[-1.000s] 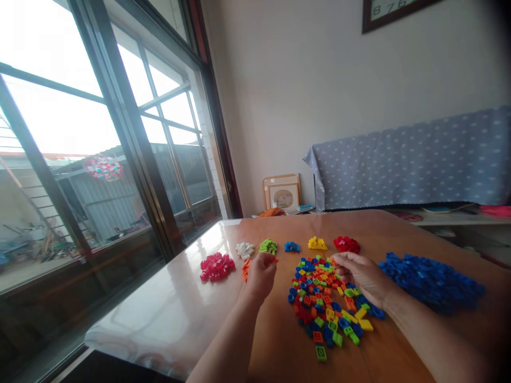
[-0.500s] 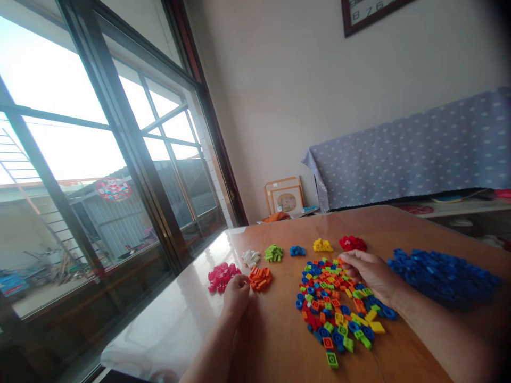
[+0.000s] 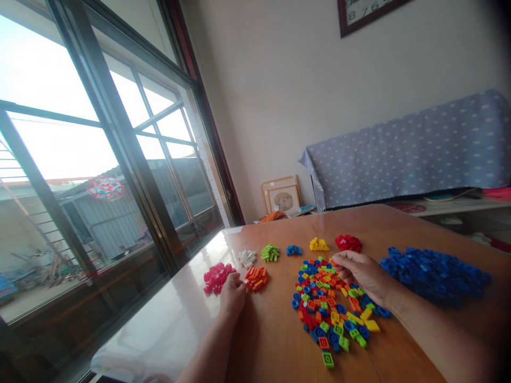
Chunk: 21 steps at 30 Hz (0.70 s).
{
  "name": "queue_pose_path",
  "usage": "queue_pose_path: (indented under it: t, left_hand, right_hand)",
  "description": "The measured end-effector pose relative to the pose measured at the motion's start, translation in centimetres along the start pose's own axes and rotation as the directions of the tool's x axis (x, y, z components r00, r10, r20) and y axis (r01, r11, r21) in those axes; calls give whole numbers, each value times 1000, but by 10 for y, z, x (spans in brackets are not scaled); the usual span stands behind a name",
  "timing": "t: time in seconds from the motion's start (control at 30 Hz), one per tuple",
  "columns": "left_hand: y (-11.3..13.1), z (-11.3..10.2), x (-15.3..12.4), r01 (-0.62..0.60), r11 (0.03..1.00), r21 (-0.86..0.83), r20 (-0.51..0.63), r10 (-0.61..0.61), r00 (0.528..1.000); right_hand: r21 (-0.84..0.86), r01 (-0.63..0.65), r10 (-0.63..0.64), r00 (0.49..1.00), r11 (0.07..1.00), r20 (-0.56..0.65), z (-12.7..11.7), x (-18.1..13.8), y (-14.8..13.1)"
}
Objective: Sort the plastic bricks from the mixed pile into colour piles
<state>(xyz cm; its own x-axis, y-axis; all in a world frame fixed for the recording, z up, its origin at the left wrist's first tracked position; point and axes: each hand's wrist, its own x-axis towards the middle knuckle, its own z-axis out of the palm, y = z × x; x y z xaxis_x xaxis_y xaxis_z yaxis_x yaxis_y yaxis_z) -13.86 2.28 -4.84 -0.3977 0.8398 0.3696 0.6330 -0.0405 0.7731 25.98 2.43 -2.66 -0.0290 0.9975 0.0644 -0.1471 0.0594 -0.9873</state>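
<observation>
My right hand (image 3: 359, 271) is closed in a pinch at the far right side of a mixed heap of toy bricks (image 3: 319, 303). An orange brick (image 3: 334, 261) shows at its fingertips. My left hand (image 3: 232, 293) rests on the table with curled fingers, between a pile of pink bricks (image 3: 217, 277) and a small pile of orange bricks (image 3: 256, 277). Its fingertips are beside the orange pile, and what they hold, if anything, is hidden. The mixed heap has orange, blue, green, yellow and red pieces.
Farther back on the wooden table (image 3: 275, 346) lie small piles of white bricks (image 3: 247, 258), green bricks (image 3: 270, 252), blue bricks (image 3: 294, 250), yellow bricks (image 3: 319, 244) and red bricks (image 3: 348, 243). A large blue brick pile (image 3: 435, 276) lies right of my right arm.
The whole view has shifted slightly to the right. My right hand has moved a little left over the heap's edge, and my left hand stays by the orange pile.
</observation>
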Motion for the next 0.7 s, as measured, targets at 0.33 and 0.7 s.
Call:
queue_pose_path:
  t: [0.33,0.7]
  left_hand:
    - [-3,5,8,-37,999,4,-16,37,999]
    - [12,2,-1,-63,984,164,-60,74,996]
  right_hand:
    - [-5,-5,5,999,1000,37,1,-2,-2]
    - [-12,-35,36,991,999,126,3,-2,-1]
